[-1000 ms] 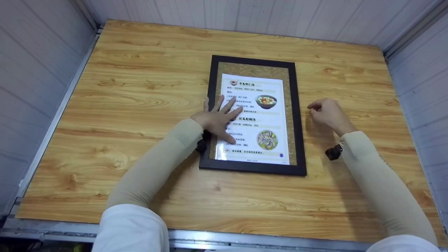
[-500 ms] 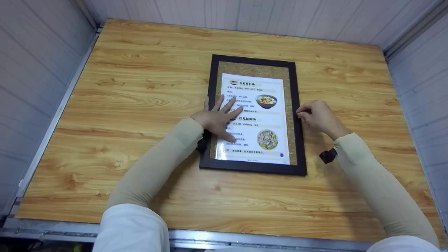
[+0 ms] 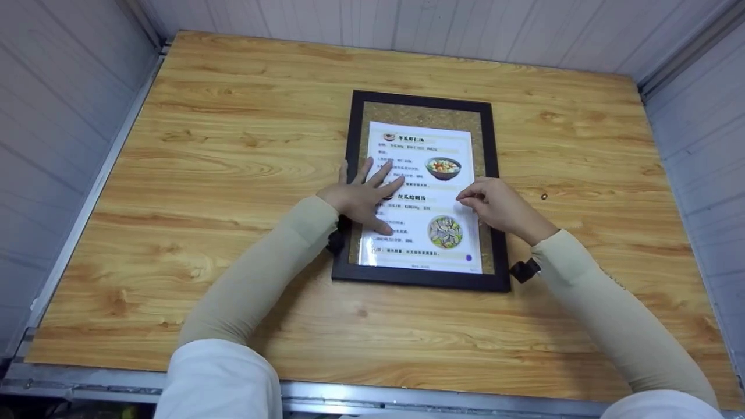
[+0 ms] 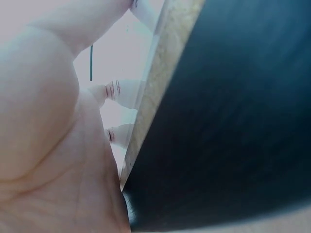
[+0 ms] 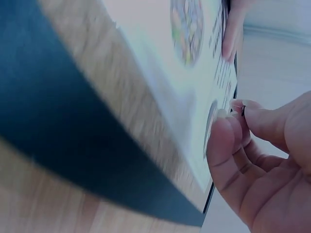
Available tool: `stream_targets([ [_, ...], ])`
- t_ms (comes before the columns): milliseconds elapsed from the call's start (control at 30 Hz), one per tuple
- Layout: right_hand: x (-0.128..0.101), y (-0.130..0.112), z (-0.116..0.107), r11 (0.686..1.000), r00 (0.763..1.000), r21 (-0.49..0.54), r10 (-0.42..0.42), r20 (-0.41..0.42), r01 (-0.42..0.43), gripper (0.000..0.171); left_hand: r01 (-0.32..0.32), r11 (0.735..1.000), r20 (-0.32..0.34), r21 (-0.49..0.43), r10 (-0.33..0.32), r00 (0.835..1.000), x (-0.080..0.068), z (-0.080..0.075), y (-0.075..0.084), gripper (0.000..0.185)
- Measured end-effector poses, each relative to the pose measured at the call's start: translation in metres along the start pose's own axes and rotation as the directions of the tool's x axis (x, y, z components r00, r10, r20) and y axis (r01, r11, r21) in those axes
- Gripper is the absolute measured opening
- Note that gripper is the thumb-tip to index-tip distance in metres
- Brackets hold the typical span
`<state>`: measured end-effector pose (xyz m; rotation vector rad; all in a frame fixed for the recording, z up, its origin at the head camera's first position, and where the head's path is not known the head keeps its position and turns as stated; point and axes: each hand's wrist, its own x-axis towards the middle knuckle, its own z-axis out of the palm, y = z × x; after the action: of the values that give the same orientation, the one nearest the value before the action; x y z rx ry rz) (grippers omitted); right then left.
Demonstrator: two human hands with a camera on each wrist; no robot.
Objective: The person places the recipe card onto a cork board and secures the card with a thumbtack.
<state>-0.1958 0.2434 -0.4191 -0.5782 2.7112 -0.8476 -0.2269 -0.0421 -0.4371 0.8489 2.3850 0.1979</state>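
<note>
A black picture frame [image 3: 419,97] lies flat on the wooden table [image 3: 233,145], with a cork-coloured backing and a glossy menu sheet [image 3: 419,154] on it. My left hand [image 3: 372,192] rests flat on the sheet's left part with its fingers spread. In the left wrist view the palm [image 4: 48,145] lies next to the frame's dark rim [image 4: 233,121]. My right hand [image 3: 480,203] hovers over the sheet's right edge with curled fingers. In the right wrist view the hand [image 5: 238,110] pinches a small dark object between thumb and fingertip, just above the sheet [image 5: 160,63].
A tiny dark object [image 3: 543,196] lies on the table to the right of the frame. White panel walls close in the table at the left, back and right. A metal rail [image 3: 349,396] runs along the near edge.
My right hand has moved left from the bare table onto the frame's right side, uncovering the tiny object on the wood. The left hand and the frame have stayed still.
</note>
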Motion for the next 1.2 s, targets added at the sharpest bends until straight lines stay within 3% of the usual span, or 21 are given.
stream_targets([
  [333,0.004,-0.022,0.017,0.993,0.992,0.019,-0.113,-0.057,0.115,0.009,0.014,1.0,0.008,0.007,-0.014,1.0,0.003,0.001,0.0,0.105],
  [600,0.008,-0.045,0.037,0.979,0.982,0.075,-0.188,0.001,0.187,0.006,0.019,1.0,0.001,0.009,-0.019,1.0,0.002,0.001,0.0,0.105],
  [867,0.012,-0.065,0.058,0.943,0.945,0.087,-0.325,0.035,0.321,0.007,0.03,0.999,0.003,0.023,-0.03,1.0,0.003,0.001,0.0,0.106],
  [1200,0.012,-0.084,0.08,0.917,0.914,0.065,-0.398,0.078,0.394,0.007,0.047,0.998,0.006,0.03,-0.047,0.999,0.004,0.0,0.001,0.107],
])
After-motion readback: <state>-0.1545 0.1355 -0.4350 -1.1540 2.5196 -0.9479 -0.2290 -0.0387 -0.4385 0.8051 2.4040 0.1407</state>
